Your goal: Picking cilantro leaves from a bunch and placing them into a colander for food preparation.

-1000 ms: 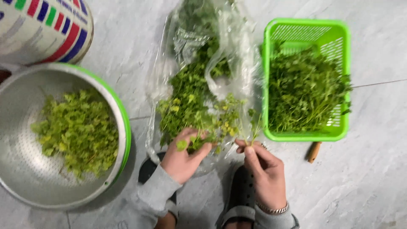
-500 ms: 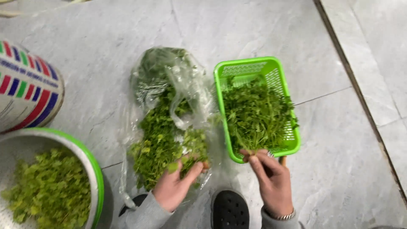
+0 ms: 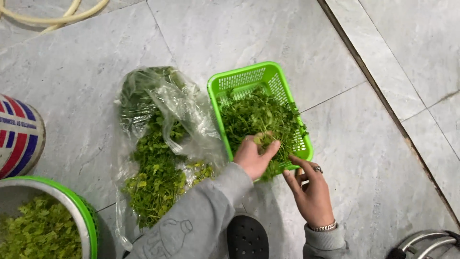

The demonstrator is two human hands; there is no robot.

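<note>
A bright green plastic basket [image 3: 239,79] full of leafy green herbs [image 3: 261,115] stands on the tiled floor. My left hand [image 3: 254,156] reaches across into the basket's near end, its fingers closed on a small tuft of herbs. My right hand [image 3: 311,192], with a ring and a bracelet, hovers beside the basket's near right corner, fingers loosely apart and holding nothing. To the left lies a clear plastic bag [image 3: 158,139] with more herbs spilling out of it.
A metal colander [image 3: 72,211] with a green rim and light green leaves sits at the lower left. A striped container [image 3: 19,134] stands at the left edge, and a hose [image 3: 62,14] lies at the top left. A black shoe [image 3: 247,237] is under my arms.
My left hand left the bag's herbs and moved right into the green basket with a tuft. My right hand drew back from the basket's edge. The view shifted right.
</note>
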